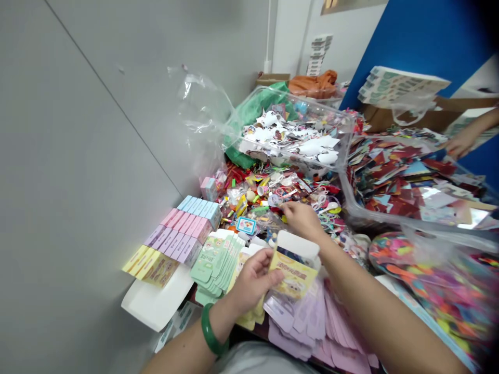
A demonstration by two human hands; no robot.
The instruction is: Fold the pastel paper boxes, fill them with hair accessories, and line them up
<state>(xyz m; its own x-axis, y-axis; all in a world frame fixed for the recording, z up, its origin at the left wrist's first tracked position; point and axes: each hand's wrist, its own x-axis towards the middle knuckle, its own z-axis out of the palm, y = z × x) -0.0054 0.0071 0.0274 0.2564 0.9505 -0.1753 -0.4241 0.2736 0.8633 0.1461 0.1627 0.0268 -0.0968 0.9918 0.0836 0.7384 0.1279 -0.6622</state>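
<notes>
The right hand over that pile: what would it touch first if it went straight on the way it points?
Most likely the heap of small colourful trinkets and rubber bands just ahead of the right hand, though depth is hard to judge from this view.

Bright, even indoor light leaves only soft shadows around the right hand [301, 219]. Glare streaks the clear plastic tub [393, 223] at right. The lower right corner smears into blur

Left hand [253, 280] holds yellow carton [292, 272]; right hand [300, 219] touches trinkets [265, 200].
</notes>
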